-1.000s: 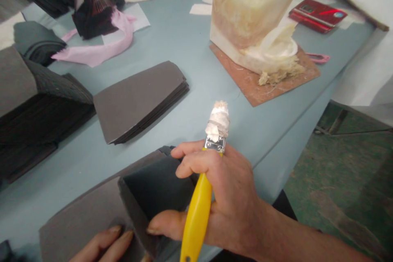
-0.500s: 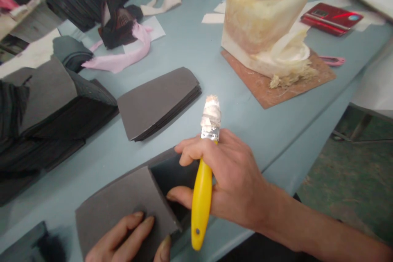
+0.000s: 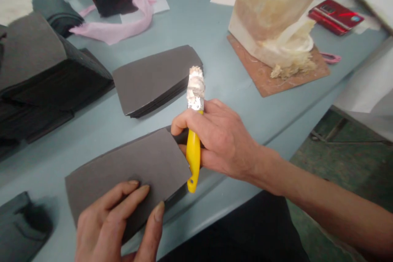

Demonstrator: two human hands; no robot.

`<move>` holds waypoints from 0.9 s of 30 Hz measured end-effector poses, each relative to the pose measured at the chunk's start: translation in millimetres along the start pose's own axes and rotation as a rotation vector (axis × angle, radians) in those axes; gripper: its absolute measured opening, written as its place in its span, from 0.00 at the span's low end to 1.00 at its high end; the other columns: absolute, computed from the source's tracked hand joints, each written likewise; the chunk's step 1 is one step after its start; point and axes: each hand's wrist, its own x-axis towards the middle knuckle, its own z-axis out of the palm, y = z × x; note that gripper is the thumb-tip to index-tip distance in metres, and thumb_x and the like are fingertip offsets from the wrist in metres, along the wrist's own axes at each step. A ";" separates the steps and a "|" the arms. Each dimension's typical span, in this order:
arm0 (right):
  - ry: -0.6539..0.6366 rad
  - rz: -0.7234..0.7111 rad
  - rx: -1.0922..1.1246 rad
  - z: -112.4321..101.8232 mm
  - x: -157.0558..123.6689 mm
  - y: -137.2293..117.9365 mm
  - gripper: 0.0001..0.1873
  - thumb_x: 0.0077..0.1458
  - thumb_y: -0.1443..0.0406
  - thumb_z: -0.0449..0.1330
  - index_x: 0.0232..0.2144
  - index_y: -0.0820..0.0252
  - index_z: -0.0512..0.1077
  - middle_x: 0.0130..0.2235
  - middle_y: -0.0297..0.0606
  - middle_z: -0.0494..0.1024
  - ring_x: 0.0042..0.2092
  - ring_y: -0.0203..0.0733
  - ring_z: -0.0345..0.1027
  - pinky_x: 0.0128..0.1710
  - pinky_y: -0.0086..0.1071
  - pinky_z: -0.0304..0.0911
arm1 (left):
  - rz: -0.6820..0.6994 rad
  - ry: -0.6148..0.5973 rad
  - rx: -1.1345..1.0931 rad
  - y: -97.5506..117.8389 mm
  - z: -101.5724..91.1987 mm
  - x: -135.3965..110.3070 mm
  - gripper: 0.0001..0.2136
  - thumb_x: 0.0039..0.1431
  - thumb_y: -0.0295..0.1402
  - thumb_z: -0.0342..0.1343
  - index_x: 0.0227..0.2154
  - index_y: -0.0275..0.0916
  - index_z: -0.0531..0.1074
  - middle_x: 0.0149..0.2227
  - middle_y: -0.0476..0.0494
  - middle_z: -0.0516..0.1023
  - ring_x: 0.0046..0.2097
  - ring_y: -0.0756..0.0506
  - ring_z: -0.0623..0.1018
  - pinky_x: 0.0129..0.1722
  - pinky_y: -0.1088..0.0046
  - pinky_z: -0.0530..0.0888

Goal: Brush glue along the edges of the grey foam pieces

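My right hand (image 3: 221, 139) grips a paintbrush (image 3: 193, 151) by its yellow handle. The brush stands bristles up, with whitish wrapping around the bristles above a metal ferrule. The index finger of the same hand touches the far right corner of a dark grey panel piece (image 3: 129, 159); its thumb is largely hidden behind the brush and the panel's edge. Across the near part of this piece rests my left hand (image 3: 113, 229), fingers spread and thumb at the near edge. A small stack of similar grey panels (image 3: 153, 77) lies just beyond.
Bigger grey stacks (image 3: 33, 53) occupy the left. Farther back lie a pink cloth strip (image 3: 116, 30) and black fabric. At right, a yellowish block-shaped container (image 3: 276, 12) stands on a brown board (image 3: 260, 84), near a red phone (image 3: 336, 16). A dark folded piece (image 3: 18, 225) lies front left.
My right hand has moved left with the brush. The grey top sheet now reaches farther right, covering most of the dark gap that showed at its right end. The camera view has shifted.
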 end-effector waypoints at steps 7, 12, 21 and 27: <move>-0.154 0.165 -0.032 -5.7 6.5 -7.7 0.16 0.56 0.70 0.63 0.47 0.56 0.73 0.40 0.33 0.83 0.40 0.42 0.73 0.41 0.35 0.57 | -0.016 -0.017 -0.025 6.7 -1.4 3.4 0.17 0.67 0.33 0.63 0.57 0.47 0.74 0.56 0.38 0.77 0.55 0.35 0.78 0.58 0.50 0.73; -0.138 0.221 0.000 -5.6 8.5 -8.6 0.14 0.61 0.60 0.67 0.46 0.55 0.72 0.39 0.32 0.82 0.38 0.40 0.75 0.38 0.33 0.59 | -0.032 -0.004 0.002 15.3 -0.6 5.7 0.14 0.69 0.35 0.61 0.55 0.44 0.74 0.56 0.37 0.77 0.56 0.34 0.78 0.58 0.49 0.73; 0.075 0.181 0.156 -8.0 4.0 -6.9 0.17 0.57 0.54 0.72 0.38 0.54 0.70 0.38 0.31 0.80 0.39 0.40 0.76 0.40 0.34 0.68 | 0.007 -0.015 0.016 16.9 0.1 9.6 0.12 0.70 0.36 0.59 0.54 0.44 0.73 0.54 0.37 0.78 0.54 0.34 0.78 0.56 0.49 0.74; 0.171 0.147 0.366 -10.3 0.4 -15.7 0.09 0.64 0.62 0.64 0.36 0.54 0.66 0.34 0.28 0.77 0.35 0.35 0.75 0.39 0.32 0.69 | 0.022 0.005 0.010 18.8 0.3 10.7 0.11 0.71 0.36 0.59 0.53 0.43 0.73 0.52 0.38 0.78 0.53 0.35 0.79 0.54 0.51 0.74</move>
